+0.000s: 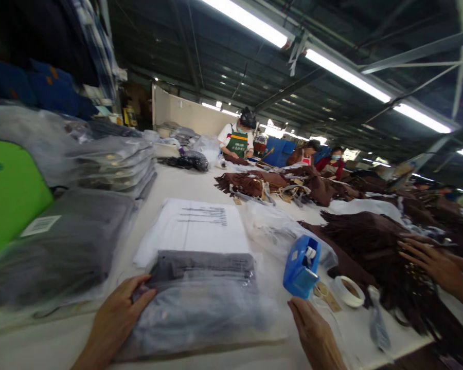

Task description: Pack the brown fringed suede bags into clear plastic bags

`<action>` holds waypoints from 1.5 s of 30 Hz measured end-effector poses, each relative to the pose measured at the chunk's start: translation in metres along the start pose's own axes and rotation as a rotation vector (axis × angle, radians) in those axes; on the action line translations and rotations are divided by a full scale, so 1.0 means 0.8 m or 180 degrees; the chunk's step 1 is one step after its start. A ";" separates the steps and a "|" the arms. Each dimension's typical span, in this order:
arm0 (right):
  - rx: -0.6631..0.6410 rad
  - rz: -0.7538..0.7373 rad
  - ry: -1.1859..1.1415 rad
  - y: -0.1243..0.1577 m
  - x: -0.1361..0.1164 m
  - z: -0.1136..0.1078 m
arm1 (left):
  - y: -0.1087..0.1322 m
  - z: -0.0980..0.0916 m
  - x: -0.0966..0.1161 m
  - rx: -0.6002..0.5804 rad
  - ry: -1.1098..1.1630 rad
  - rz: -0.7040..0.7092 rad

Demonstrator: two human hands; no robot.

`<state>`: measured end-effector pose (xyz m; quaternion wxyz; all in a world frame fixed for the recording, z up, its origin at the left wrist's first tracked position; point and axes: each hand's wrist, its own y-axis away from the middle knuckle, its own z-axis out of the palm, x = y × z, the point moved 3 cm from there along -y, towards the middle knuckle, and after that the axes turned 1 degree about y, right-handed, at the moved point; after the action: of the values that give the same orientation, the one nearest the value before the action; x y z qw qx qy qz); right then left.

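A dark grey folded garment in a clear plastic bag (200,303) lies flat on the white table in front of me. My left hand (113,316) grips the left edge of this bag between thumb and fingers. Just off its right edge, my right hand (312,331) has its fingers stretched out side by side, with nothing visible in them. A blue tape dispenser (299,272) stands beyond the right fingertips. Behind the bag lie white printed sheets (200,221). To the left is a larger bagged dark garment (61,241) with a barcode label.
A stack of bagged garments (111,159) and a bright green panel (11,195) stand left. At right, a co-worker's hands (435,259) rest on dark brown fringed fabric (370,236). A tape roll (348,291) lies nearby. Other people work farther back around brown piles (254,182).
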<state>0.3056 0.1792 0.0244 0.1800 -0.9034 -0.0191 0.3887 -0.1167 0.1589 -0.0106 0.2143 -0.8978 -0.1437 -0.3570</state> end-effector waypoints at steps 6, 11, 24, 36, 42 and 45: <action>-0.1126 -0.2777 0.1655 -0.019 -0.117 -0.001 | 0.006 -0.001 0.015 -0.0195 0.0320 -0.0136; -0.2139 -0.3269 0.1352 -0.031 -0.207 0.058 | 0.012 0.000 0.020 -0.0248 0.0304 -0.0058; -0.3893 -0.3394 0.1097 -0.059 -0.293 0.213 | 0.014 0.005 0.023 -0.0349 0.0121 -0.0212; -0.4020 -0.2571 0.2000 -0.069 -0.283 0.287 | 0.014 0.004 0.027 -0.0446 0.0022 -0.0359; -0.3601 -0.1850 0.2166 -0.092 -0.272 0.295 | 0.015 0.005 0.024 -0.0384 -0.0040 -0.0348; -0.3015 -0.1662 0.2215 -0.108 -0.269 0.277 | 0.013 0.005 0.021 -0.0314 -0.0020 -0.0313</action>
<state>0.0079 0.2911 0.0633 -0.1542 -0.9239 -0.3485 -0.0343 -0.0979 0.1537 -0.0043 0.1515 -0.9002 -0.1705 -0.3709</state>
